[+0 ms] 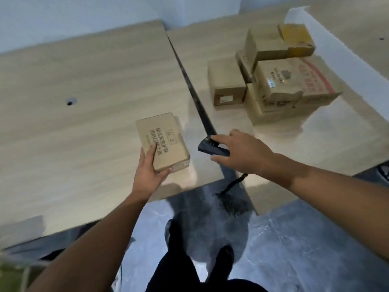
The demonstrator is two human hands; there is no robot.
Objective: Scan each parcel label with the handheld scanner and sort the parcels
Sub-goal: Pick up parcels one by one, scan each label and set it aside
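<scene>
Head view, looking down: the left hand [147, 173] grips the near end of a small parcel [163, 141], one finger laid on the printed top face and the thumb wrapped round the near edge, so the box is offered flat and face-up. Just beside it at three o'clock the right hand [240, 152] is closed round a dark scanner [212, 149], forefinger along its top and thumb against its near side, nose turned toward nine o'clock at the parcel; that pairing reads as lining up a scan, one hand steadying the target while the other aims. A dark strap [233, 182] dangles from below the right hand toward six o'clock. The parcel sits over the near right corner of the desk [73, 133]; whether it rests on the surface or hangs just above it I cannot tell. A narrow gap [195, 95] parts this desk from a neighbouring desk [210, 45], where the stacked parcels [273, 81] wait at one o'clock from the right hand, well apart from the one in hand, likely the unsorted pile. Only printed characters show on the held parcel's top; no shipping label is plain to see, and motion blur smears the small print. The scanner's window and trigger are hidden by the fingers, and both forearms are cut off by the frame.
</scene>
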